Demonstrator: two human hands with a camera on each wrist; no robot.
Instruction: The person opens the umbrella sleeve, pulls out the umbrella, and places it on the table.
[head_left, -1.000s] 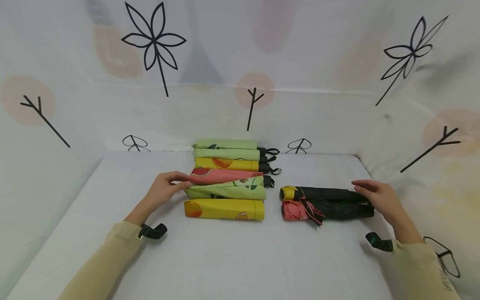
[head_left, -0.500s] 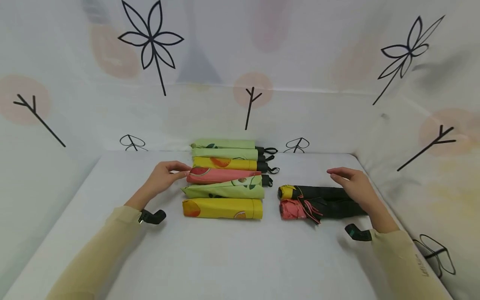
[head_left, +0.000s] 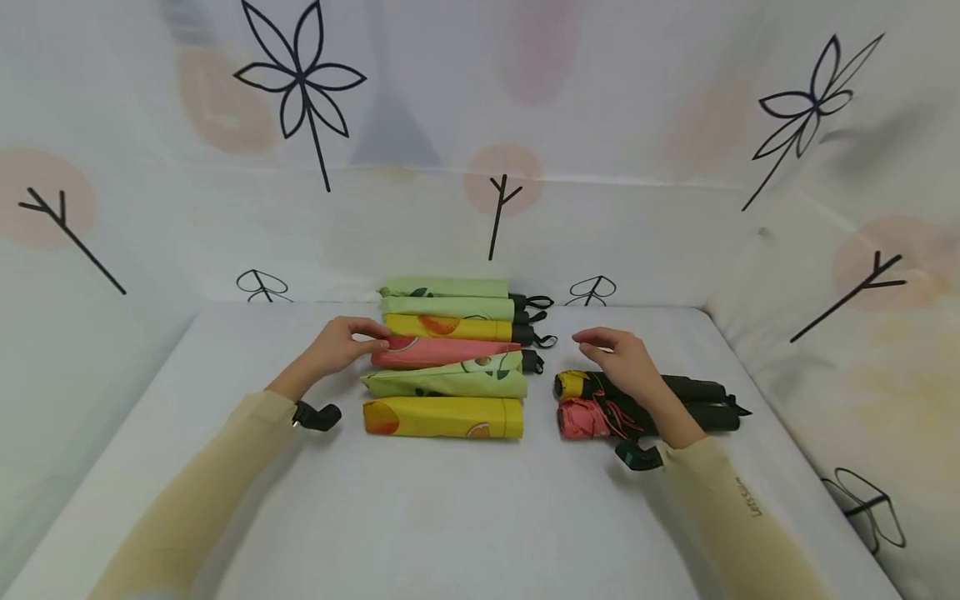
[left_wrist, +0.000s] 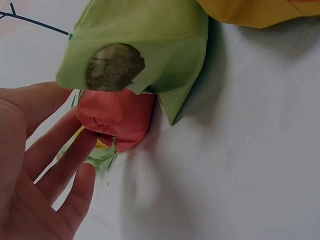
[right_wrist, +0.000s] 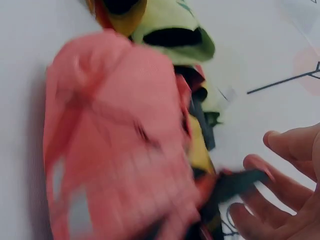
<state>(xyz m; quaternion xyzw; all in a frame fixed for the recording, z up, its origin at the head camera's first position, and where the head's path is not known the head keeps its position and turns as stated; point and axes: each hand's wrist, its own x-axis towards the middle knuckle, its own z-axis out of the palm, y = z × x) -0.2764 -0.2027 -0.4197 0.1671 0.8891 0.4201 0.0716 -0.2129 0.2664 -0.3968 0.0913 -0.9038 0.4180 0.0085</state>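
My left hand touches the left end of the pink watermelon-print umbrella; in the left wrist view its loosely bent fingers lie against that red end. The pink umbrella lies between a yellow orange-print umbrella behind and a green avocado-print umbrella in front. My right hand holds nothing, fingers loosely bent, above two rolled umbrellas at the right: a black one with a yellow end and a black one with a pink end.
Two more green umbrellas, one behind the other, lie at the back, black loops to the right. A yellow umbrella lies frontmost in the left row. White cloth covers the table; a patterned white curtain stands behind.
My right hand has swept left from the far ends of the black umbrellas towards the left row. My left hand has shifted slightly up and right at the pink umbrella's end.
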